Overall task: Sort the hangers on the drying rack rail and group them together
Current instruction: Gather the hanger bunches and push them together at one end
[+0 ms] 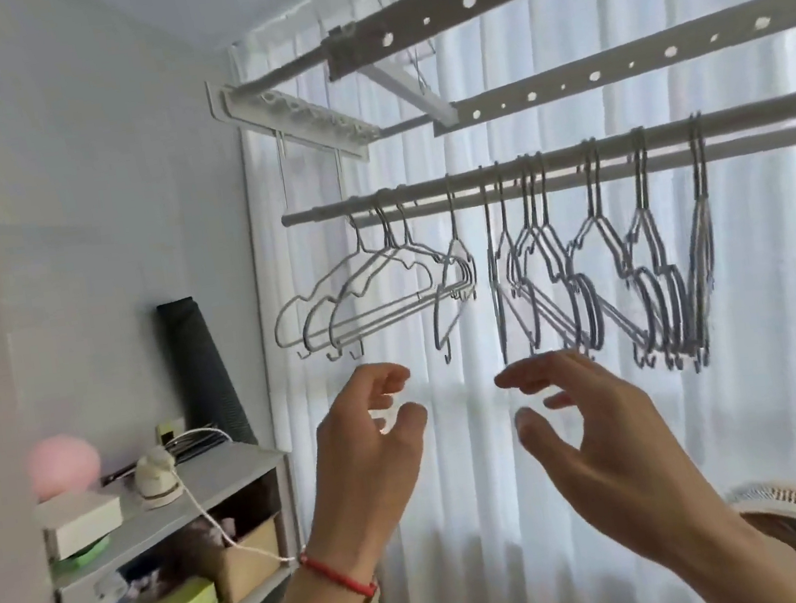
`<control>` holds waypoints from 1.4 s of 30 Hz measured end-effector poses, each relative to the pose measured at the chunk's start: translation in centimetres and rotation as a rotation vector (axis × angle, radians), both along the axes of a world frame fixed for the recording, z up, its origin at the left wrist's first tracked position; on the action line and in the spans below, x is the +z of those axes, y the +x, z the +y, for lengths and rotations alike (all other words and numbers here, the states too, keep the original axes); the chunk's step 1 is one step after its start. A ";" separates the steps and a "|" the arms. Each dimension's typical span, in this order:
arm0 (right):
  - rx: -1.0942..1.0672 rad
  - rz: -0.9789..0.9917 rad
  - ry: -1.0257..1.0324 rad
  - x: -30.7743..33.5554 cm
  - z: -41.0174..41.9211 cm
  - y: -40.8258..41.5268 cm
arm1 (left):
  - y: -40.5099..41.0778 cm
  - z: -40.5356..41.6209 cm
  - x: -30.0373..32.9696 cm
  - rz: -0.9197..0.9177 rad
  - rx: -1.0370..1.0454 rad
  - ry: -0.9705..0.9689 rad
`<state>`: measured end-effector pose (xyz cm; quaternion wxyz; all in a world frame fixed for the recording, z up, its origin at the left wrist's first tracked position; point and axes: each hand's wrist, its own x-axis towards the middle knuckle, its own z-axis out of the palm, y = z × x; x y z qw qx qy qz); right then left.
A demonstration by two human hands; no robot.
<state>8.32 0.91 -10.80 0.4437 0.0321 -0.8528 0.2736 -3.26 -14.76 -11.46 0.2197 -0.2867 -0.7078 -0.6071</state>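
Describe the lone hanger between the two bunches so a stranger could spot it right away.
Find the round rail across the curtained window. Just right of the three fanned-out hangers at its left end hangs the single hanger. Unlike those, it is twisted nearly edge-on, directly above the gap between the raised hands.

Both empty hands (475, 443) reach below hangers (534, 273) on rail (570, 167).
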 end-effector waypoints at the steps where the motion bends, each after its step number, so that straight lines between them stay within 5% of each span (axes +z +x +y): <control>1: -0.004 0.018 0.017 0.6 -0.3 -1.3 | -1.4 -0.1 0.4 0.028 0.013 -0.016; 6: -0.113 0.068 0.165 4.9 -0.4 -7.2 | -7.2 0.8 4.5 0.199 0.130 -0.104; 11: -0.373 -0.120 0.291 9.9 -0.1 -12.0 | -13.8 2.0 11.0 0.298 0.284 -0.302; 15: -0.498 -0.351 0.262 12.5 0.6 -15.7 | -21.4 2.2 14.9 0.163 0.401 -0.637; 18: -0.538 -0.476 0.129 13.0 0.9 -18.9 | -26.9 1.9 16.8 -0.034 0.299 -0.804; 22: -0.576 -0.448 -0.118 13.1 1.7 -22.5 | -32.6 0.8 16.8 -0.369 -0.293 -0.570; 26: -0.286 -0.209 -0.629 12.6 1.9 -26.3 | -34.6 1.3 15.4 -0.527 -0.814 -0.342; 28: -0.198 -0.128 -0.706 12.1 1.3 -28.4 | -34.4 2.0 14.7 -0.550 -0.951 -0.231; 36: -0.139 -0.081 -0.648 12.9 -2.9 -33.2 | -33.1 4.6 13.8 -0.276 -0.889 -0.071; 42: -0.220 -0.264 -0.435 14.2 -3.5 -33.6 | -33.6 4.4 14.1 -0.373 -0.959 -0.110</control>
